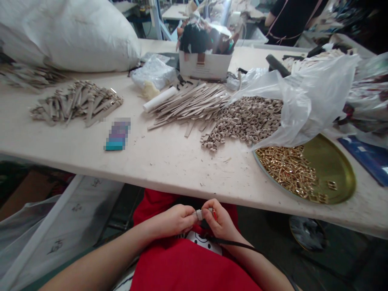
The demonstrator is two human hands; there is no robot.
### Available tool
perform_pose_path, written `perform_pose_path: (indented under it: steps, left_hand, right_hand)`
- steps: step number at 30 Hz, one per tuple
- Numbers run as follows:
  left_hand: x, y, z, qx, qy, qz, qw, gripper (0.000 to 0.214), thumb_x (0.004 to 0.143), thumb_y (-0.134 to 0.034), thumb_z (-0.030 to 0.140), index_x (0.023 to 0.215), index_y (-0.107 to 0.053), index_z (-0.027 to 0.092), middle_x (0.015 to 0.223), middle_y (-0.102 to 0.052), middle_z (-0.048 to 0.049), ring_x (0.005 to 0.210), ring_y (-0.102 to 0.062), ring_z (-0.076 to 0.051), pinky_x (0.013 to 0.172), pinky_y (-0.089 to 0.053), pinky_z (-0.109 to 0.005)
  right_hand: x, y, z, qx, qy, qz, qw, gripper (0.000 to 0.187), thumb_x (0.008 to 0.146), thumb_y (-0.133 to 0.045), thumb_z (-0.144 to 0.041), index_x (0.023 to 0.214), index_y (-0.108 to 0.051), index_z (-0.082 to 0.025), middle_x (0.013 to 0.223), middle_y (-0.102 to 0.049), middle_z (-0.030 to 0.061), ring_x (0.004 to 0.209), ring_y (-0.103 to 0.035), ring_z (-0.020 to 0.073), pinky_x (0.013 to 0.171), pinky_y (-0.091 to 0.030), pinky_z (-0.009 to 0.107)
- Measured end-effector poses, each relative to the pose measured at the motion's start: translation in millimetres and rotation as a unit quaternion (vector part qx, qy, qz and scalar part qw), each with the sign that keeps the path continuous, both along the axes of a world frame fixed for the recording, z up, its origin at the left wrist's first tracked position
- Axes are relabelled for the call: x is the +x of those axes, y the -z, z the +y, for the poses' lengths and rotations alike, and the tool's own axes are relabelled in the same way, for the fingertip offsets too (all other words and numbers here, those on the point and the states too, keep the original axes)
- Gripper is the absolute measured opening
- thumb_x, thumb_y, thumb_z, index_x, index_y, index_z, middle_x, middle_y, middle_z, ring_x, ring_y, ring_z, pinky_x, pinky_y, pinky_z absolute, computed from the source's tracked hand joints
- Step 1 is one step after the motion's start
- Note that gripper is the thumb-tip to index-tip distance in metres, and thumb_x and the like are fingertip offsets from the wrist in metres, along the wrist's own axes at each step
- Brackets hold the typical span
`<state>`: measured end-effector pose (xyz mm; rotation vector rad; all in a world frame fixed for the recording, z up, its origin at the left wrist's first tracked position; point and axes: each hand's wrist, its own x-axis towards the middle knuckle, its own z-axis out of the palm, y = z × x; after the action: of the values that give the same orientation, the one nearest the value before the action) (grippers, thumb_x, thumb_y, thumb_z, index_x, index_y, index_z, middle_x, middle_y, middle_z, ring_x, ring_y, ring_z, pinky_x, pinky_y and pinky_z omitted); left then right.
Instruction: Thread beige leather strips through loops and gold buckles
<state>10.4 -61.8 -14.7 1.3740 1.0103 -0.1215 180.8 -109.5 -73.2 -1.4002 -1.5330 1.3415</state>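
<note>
Over my lap, just below the table edge, both hands meet around a small beige strap (199,214). My left hand (181,219) pinches it from the left, with the fingertips closed. On the other side my right hand (220,221) grips it between thumb and fingers; a small red bit shows by those fingers, too little to name. Most of the strap is hidden by the fingers. On the table in front lie a pile of beige strap loops (242,119), a heap of long beige strips (190,103) and, farther left, a pile of straps with buckles (75,101).
A round gold tray (339,173) holds many gold buckles (287,171) at the table's right edge. Clear plastic bags (306,101) lie behind it. Farther back stand a full white box (206,64) and a big white sack (69,32). Someone in dark clothes (292,20) is beyond the table.
</note>
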Motion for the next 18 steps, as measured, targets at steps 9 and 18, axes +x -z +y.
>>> perform_pose_path:
  steps: [9, 18]
  left_hand:
    - [1, 21.1, -8, 0.01, -0.031, -0.016, 0.999, 0.045, 0.078, -0.04, 0.056, 0.067, -0.053, 0.014, 0.057, -0.045, 0.0034, 0.05, -0.037, -0.008, 0.044, -0.027, -0.018]
    - [-8, 18.6, -12, -0.059, -0.011, -0.012, 0.998, 0.049, 0.077, -0.037, 0.062, 0.066, -0.051, 0.016, 0.056, -0.05, 0.0029, 0.046, -0.041, -0.008, 0.042, -0.028, -0.018]
  right_hand:
    - [-1, 3.8, -7, -0.001, 0.001, -0.006, 1.0, 0.012, 0.085, -0.038, -0.029, 0.083, -0.045, -0.019, 0.068, -0.05, -0.0002, 0.059, -0.045, 0.0117, 0.054, -0.038, 0.023]
    - [-5, 13.4, -16, -0.022, -0.019, 0.0, 1.0, 0.016, 0.086, -0.037, -0.029, 0.094, -0.047, -0.019, 0.075, -0.054, 0.0006, 0.062, -0.049, 0.0117, 0.056, -0.04, 0.023]
